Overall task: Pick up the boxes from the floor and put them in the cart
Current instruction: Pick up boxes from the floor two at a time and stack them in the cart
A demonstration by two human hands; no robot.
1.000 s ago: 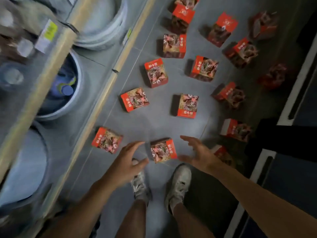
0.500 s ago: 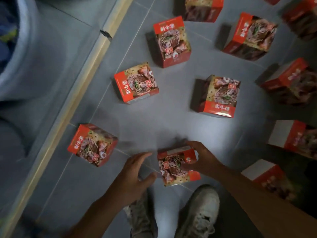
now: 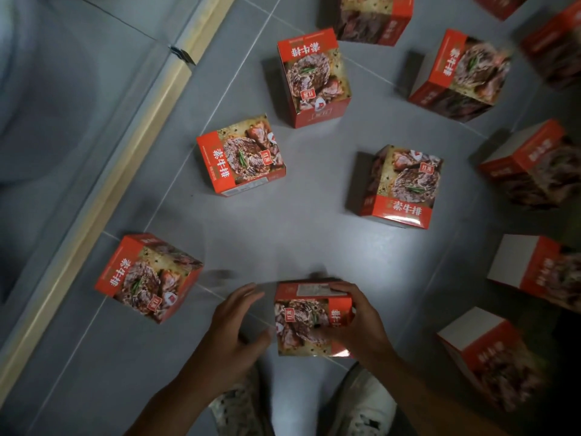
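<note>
Right hand (image 3: pixel 355 322) grips a red box (image 3: pixel 309 322), left hand (image 3: pixel 234 328) spread wide just beside it. More boxes on the floor (image 3: pixel 283 234) read 素牛排, contents hidden.

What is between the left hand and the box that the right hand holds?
Nothing: in the head view only a narrow strip of bare grey floor separates the open left hand from the held box, gripped by the right hand.
</note>
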